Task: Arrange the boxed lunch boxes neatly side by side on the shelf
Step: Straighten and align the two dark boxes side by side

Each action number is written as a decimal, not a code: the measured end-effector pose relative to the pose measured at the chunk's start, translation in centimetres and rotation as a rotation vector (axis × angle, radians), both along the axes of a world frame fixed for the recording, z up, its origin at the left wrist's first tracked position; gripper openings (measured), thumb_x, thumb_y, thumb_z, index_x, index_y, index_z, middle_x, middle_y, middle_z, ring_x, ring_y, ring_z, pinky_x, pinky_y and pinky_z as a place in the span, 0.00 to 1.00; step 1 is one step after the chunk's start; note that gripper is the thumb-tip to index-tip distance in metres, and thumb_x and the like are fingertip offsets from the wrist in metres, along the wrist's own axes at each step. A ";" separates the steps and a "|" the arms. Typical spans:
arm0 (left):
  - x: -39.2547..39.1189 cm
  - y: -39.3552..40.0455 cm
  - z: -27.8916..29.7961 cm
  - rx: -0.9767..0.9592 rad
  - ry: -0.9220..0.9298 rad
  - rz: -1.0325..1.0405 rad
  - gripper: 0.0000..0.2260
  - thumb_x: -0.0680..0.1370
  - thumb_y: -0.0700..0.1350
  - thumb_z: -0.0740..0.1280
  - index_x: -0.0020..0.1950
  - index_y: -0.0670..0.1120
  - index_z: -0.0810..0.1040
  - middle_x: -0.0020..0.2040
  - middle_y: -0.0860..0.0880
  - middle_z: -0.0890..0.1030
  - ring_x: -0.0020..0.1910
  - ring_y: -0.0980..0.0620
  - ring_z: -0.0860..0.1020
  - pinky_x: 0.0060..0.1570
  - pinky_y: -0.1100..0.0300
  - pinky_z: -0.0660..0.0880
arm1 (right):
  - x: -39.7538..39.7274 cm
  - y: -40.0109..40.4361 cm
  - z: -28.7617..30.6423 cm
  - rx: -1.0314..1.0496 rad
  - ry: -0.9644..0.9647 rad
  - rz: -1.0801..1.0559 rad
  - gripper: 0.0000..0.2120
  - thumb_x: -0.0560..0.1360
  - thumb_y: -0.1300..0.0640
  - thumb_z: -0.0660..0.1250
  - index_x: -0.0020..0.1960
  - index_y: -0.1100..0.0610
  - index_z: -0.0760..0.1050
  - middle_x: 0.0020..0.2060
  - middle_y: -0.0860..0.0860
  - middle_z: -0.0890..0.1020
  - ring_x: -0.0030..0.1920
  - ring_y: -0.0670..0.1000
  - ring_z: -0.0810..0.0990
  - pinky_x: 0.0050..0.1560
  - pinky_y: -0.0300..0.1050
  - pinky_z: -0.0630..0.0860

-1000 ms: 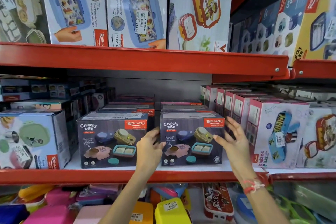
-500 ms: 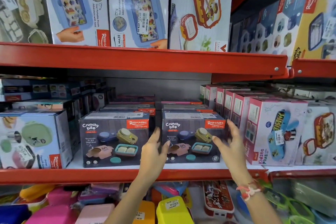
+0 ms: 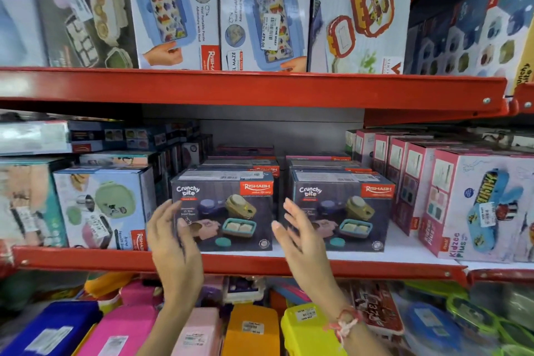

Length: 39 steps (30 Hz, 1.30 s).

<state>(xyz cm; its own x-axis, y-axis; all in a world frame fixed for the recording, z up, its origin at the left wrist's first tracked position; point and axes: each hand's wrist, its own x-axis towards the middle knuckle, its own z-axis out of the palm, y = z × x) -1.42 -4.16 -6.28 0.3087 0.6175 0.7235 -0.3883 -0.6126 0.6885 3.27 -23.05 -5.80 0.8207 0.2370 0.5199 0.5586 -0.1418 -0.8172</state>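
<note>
Readable print on the boxed lunch boxes.
Both dark boxes, the left one (image 3: 222, 211) and the right one (image 3: 342, 212), read "Crunchy bite" and "RISHABH"; the pink box (image 3: 479, 208) at three o'clock read "Kidzee Plus"; a price sticker (image 3: 270, 33) on the blue-tray box (image 3: 265, 9) at twelve o'clock read "NINE MART 479.00".

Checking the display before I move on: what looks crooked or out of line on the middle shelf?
Nothing is tipped or damaged. The two dark boxes, the left one and the right one, stand upright and face front, but a gap separates them, so they are not yet side by side. Both hands, left and right, are open around the left one.
</note>
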 end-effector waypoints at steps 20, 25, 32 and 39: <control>-1.4 4.1 -0.3 -0.239 0.261 -0.425 0.41 0.67 0.77 0.41 0.73 0.58 0.63 0.75 0.48 0.67 0.73 0.47 0.65 0.73 0.43 0.60 | -0.9 2.4 -1.1 0.061 0.057 0.008 0.26 0.74 0.35 0.58 0.69 0.26 0.54 0.68 0.29 0.62 0.70 0.38 0.64 0.54 0.25 0.66; -1.7 4.1 -0.5 -0.229 0.276 -0.400 0.40 0.67 0.77 0.41 0.73 0.61 0.63 0.74 0.47 0.68 0.73 0.47 0.65 0.73 0.44 0.59 | -1.0 2.5 -1.3 0.081 0.049 -0.004 0.26 0.74 0.37 0.58 0.69 0.26 0.54 0.69 0.35 0.64 0.71 0.40 0.64 0.58 0.27 0.65; -2.0 3.8 -1.0 -0.179 0.282 -0.384 0.35 0.69 0.75 0.43 0.73 0.64 0.60 0.74 0.50 0.67 0.73 0.51 0.65 0.73 0.45 0.60 | -1.2 2.7 -1.6 0.067 0.028 -0.027 0.29 0.73 0.35 0.58 0.72 0.29 0.52 0.71 0.39 0.65 0.71 0.38 0.62 0.60 0.29 0.61; -2.4 1.9 -1.1 -0.063 0.176 -0.123 0.22 0.81 0.57 0.48 0.72 0.52 0.64 0.70 0.49 0.68 0.66 0.59 0.65 0.64 0.66 0.60 | -1.2 1.5 -1.4 0.043 -0.030 -0.050 0.26 0.74 0.37 0.58 0.71 0.32 0.56 0.70 0.37 0.64 0.71 0.39 0.62 0.70 0.45 0.63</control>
<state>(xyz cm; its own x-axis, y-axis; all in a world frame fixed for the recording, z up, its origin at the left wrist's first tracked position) -3.79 -2.23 -7.38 0.5025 0.6096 0.6131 -0.3284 -0.5214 0.7876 2.06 -21.59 -7.21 0.8150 0.1728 0.5531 0.5759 -0.1357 -0.8061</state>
